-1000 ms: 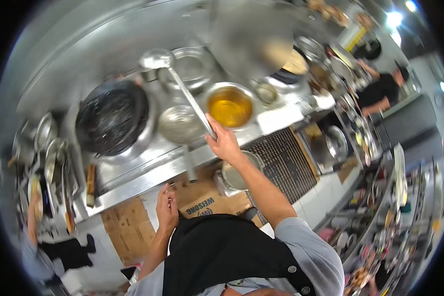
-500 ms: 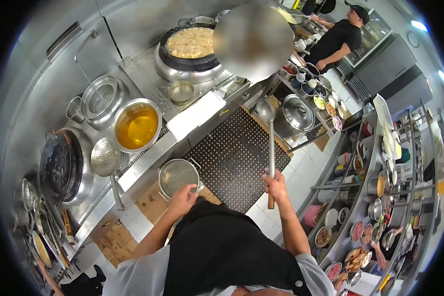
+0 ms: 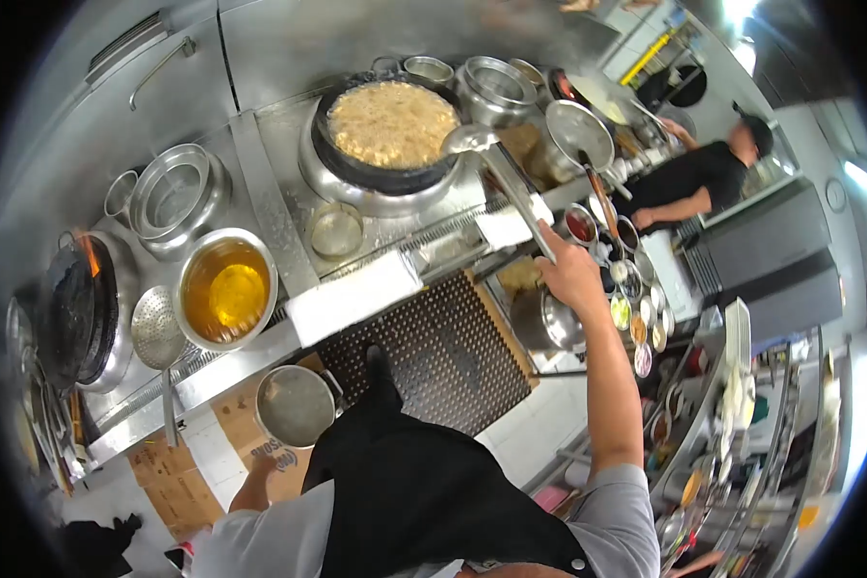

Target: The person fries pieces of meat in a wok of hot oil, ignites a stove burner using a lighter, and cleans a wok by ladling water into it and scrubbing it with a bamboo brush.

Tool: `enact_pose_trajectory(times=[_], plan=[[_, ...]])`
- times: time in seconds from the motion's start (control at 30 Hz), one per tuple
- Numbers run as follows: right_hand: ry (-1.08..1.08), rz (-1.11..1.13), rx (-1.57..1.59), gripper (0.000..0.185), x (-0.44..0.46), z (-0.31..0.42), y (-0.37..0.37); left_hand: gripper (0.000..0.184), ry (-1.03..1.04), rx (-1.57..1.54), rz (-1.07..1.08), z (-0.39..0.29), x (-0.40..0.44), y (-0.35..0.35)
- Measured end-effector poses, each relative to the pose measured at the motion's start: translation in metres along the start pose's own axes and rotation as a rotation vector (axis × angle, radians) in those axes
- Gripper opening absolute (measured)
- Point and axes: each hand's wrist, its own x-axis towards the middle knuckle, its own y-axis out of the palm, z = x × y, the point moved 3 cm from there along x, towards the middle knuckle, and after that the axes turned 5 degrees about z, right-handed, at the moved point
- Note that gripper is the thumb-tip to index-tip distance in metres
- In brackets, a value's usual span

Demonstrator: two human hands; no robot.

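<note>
My right hand [image 3: 570, 274] is closed round the handle of a long metal ladle [image 3: 518, 193], held out ahead. The ladle's bowl is at the right rim of a black wok [image 3: 387, 130] full of bubbling, pale food. Low at the left, my left hand [image 3: 277, 459] is blurred beside my apron, under a pot [image 3: 297, 406]; its fingers are hard to make out. A steel bowl of yellow oil [image 3: 225, 289] sits on the counter, with a perforated skimmer [image 3: 158, 328] at its left.
Another wok [image 3: 77, 308] with a flame beside it stands at the far left. A white cloth [image 3: 354, 297] lies along the counter edge [image 3: 202, 385]. A co-worker [image 3: 689, 188] is at the back right, near small containers of ingredients. A black mat [image 3: 433, 352] covers the floor.
The ladle in my right hand has swung from low in front of me up to the bubbling wok. My left hand has dropped to the left. The view has shifted right.
</note>
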Motion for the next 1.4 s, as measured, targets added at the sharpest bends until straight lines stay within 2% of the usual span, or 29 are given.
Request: enact_pose_trajectory(times=[0.07,0.17,0.2,0.23,0.3,0.37,0.4,0.47,0.5,0.53,0.57,0.6,0.67,0.73,0.8,0.83,0.87,0.9,0.93,1.0,1.07,1.13,1.2,1.27,1.3,1.33,1.37,1.4], plan=[[-0.029,0.071,-0.11,0.063,0.07,-0.001,0.016,0.036,-0.31,-0.516,-0.027,0.021,-0.038,-0.008],[-0.103,0.131,-0.108,0.064,0.136,-0.008,0.042,0.032,0.234,-0.285,-0.062,-0.012,-0.051,-0.02],[-0.132,0.126,-0.073,0.065,0.145,-0.008,0.047,0.03,-0.053,-0.587,0.036,-0.031,-0.037,-0.014],[-0.096,0.16,-0.043,0.067,0.146,-0.003,0.047,0.029,-0.367,-0.886,0.043,-0.047,-0.022,-0.001],[-0.079,0.172,0.151,0.067,0.139,-0.003,0.059,0.028,-0.215,-1.034,0.079,-0.114,-0.002,0.0],[-0.162,0.224,0.423,0.066,0.144,-0.007,0.073,0.027,0.709,-0.456,-0.034,-0.181,-0.015,-0.024],[-0.22,0.29,0.585,0.066,0.153,-0.01,0.081,0.027,0.55,-0.631,0.028,-0.179,0.01,-0.007],[-0.271,0.306,0.573,0.067,0.186,-0.015,0.097,0.028,0.213,-1.029,0.072,-0.231,-0.018,-0.016],[-0.259,0.297,0.543,0.067,0.202,-0.013,0.095,0.028,0.216,-1.039,0.056,-0.241,-0.021,-0.018],[-0.251,0.291,0.514,0.067,0.215,-0.015,0.097,0.028,0.308,-0.94,-0.009,-0.251,-0.022,-0.016],[-0.385,0.118,0.629,0.064,0.225,-0.018,0.098,0.029,0.391,-0.837,-0.071,-0.258,-0.026,-0.011],[-0.402,0.126,0.636,0.064,0.233,-0.031,0.099,0.029,0.38,-0.848,-0.085,-0.26,-0.034,0.001],[-0.002,0.37,0.976,0.062,0.23,-0.046,0.072,0.029,0.05,-1.289,-0.196,-0.272,-0.086,0.023],[-0.013,0.34,1.064,0.062,0.24,-0.093,0.096,0.025,-0.017,-1.372,-0.283,-0.271,-0.109,0.074],[-0.252,-0.067,0.968,0.059,0.253,-0.135,0.102,0.022,-0.156,-1.46,-0.234,-0.267,-0.131,0.143],[-0.297,-0.142,0.805,0.058,0.27,-0.169,0.125,0.015,-0.056,-1.159,-0.291,-0.257,-0.123,0.193],[-0.355,-0.213,0.649,0.057,0.284,-0.203,0.146,0.015,-0.096,-1.213,-0.321,-0.272,-0.141,0.225],[-0.349,-0.176,0.65,0.059,0.286,-0.221,0.152,0.015,-0.075,-1.079,-0.248,-0.298,-0.166,0.255],[-0.145,0.07,0.528,0.062,0.294,-0.245,0.166,0.014,-0.063,-0.953,-0.172,-0.317,-0.193,0.287],[-0.206,0.064,0.352,0.065,0.291,-0.265,0.191,0.03,0.04,0.235,0.076,-0.347,-0.19,0.361],[-0.162,0.146,0.203,0.066,0.283,-0.28,0.222,0.033,-0.083,0.118,-0.025,-0.373,-0.194,0.419],[-0.184,0.15,0.147,0.068,0.277,-0.288,0.233,0.024,-0.566,-1.246,-0.291,-0.405,-0.244,0.43],[-0.126,0.324,0.029,0.068,0.272,-0.264,0.206,0.025,-0.483,-1.123,-0.521,-0.412,-0.255,0.442],[-0.478,-0.041,0.074,0.066,0.276,-0.246,0.203,0.036,-0.389,-0.532,-0.543,-0.402,-0.247,0.451],[-0.576,-0.018,0.128,0.058,0.25,-0.206,0.168,0.039,-0.434,-0.561,-0.541,-0.404,-0.274,0.441],[-0.732,0.011,0.303,0.053,0.251,-0.189,0.171,0.038,-0.633,-0.559,-0.728,-0.397,-0.272,0.457],[-0.699,0.285,0.438,0.051,0.259,-0.167,0.184,0.033,-0.497,-0.508,-0.472,-0.384,-0.281,0.453],[-0.797,0.266,0.464,0.053,0.281,-0.156,0.227,0.031,-0.704,-0.659,-0.676,-0.358,-0.241,0.508]])
